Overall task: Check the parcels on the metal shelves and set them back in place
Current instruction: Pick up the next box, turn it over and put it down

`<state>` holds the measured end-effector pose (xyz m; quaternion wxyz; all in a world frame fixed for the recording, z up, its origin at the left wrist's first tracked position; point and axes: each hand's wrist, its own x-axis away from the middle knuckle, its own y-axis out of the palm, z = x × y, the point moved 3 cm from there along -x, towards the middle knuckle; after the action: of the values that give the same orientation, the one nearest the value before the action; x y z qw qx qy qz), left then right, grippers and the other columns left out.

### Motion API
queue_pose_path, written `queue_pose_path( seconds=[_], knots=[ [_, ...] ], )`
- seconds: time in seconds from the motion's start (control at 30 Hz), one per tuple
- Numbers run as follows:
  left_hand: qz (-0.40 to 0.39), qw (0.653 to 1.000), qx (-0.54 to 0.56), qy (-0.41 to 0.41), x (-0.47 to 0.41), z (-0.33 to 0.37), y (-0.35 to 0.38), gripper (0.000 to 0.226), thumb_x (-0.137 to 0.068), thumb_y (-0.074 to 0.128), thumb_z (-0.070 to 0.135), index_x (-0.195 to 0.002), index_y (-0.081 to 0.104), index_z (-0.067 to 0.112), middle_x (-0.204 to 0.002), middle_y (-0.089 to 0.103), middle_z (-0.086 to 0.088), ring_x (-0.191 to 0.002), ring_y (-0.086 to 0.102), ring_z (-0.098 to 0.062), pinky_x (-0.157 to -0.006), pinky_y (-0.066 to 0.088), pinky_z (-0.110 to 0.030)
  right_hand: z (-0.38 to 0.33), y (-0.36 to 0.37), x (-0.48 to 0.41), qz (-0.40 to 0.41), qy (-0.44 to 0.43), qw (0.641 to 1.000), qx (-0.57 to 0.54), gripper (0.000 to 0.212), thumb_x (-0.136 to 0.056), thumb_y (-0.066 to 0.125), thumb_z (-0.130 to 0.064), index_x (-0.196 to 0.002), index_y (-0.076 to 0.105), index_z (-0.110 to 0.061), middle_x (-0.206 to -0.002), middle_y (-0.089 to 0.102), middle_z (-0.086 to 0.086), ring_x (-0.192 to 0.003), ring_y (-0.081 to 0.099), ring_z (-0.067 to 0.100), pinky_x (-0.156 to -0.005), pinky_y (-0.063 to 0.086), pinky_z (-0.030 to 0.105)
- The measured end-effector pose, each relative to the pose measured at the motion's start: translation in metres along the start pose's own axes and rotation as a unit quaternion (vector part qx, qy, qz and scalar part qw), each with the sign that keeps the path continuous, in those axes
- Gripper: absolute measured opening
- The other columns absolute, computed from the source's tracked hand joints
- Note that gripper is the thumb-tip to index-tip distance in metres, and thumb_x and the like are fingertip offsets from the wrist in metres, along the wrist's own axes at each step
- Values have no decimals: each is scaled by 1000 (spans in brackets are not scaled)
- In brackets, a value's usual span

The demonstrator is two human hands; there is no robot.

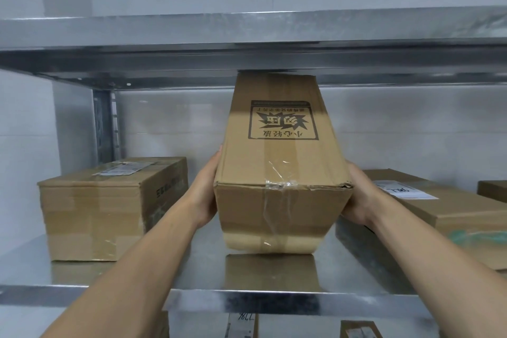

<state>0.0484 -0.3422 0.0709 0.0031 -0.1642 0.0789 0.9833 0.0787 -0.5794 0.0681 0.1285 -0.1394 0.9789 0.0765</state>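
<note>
Parcel: sitting between both hands in the middle of the metal shelf, near bottom edge seeming to touch the deck, far end reaching up close under the upper shelf; not showing clearly whether that end is being lifted or only looking raised through the wide lens.
Build: looking like a long, stiff corrugated carton, keeping its shape under side pressure; showing a crush and small tear at the near right top corner.
Tape: running down the middle, wrinkling and lifting at the front edge.
Weight: judging as moderate, calling for two hands mainly because of the length; showing nothing of the contents.
Fragility: carrying a printed warning mark, lying upside down to the viewer and seeming to ask for careful handling; calling for a gentle set-down.
Left hand: pressing flat against the left side near the front, fingers lying straight along the card.
Right hand: pressing the right side near the front; fingers hiding behind the carton, so leaving it impossible to tell whether curling under.
Best hold: squeezing the long sides low with the palms, or slipping fingers under the base; keeping off the torn corner and the glossy, probably slippery tape.
Neighbours: box on the left and labelled box lying either side, leaving a gap for sliding back in.
</note>
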Motion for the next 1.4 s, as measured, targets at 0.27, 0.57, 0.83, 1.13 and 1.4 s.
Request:
queue_pose_path(
  seconds=[0.27, 0.57, 0.83, 1.13, 1.4],
  knots=[
    [-15, 1000, -9, 10, -7, 0, 1, 38, -109, 36, 44, -97, 69, 27, -78, 77, 10, -69, 73, -3, -76, 48, -30, -4, 5, 0, 0, -11, 1000, -29, 59, -109, 36, -46, -74, 79, -24, -73, 75, -5, -63, 72, 8, -52, 53, 18],
    [-1, 999, -26, -35, -14, 18, 4, 42, -109, 35, 46, -96, 69, 25, -61, 72, 4, -51, 68, -8, -58, 47, -28, -11, 12, 0, 47, 42, 996, -69, 79, -91, 27, -84, -84, 85, -31, -106, 79, 6, -86, 78, 21, -81, 55, 38],
    [-48, 995, -62, -57, -14, 25, 4, 71, -101, 30, 67, -74, 82, 27, -83, 79, 0, -70, 76, -15, -72, 53, -34, -9, 5, -2, 11, 101, 989, -105, 87, -77, 39, -95, -92, 85, -23, -110, 77, 14, -105, 68, 39, -118, 29, 66],
    [-40, 989, -127, 57, -31, 40, 2, 45, -108, 28, 54, -108, 70, 36, -97, 78, 14, -91, 72, -3, -77, 53, -23, 9, 3, 8, -38, 86, 974, -205, 71, -78, 55, -69, -132, 65, -25, -131, 68, 17, -116, 64, 50, -95, 37, 82],
    [-34, 968, -240, 59, -48, 58, -2, 40, -95, 48, 30, -69, 78, 24, -76, 73, 9, -83, 65, -18, -75, 47, -28, 53, 15, 19, -69, -40, 941, -329, 90, -37, 94, -38, -122, 71, -21, -123, 71, 14, -107, 66, 34, -84, 57, 51]
  ],
)
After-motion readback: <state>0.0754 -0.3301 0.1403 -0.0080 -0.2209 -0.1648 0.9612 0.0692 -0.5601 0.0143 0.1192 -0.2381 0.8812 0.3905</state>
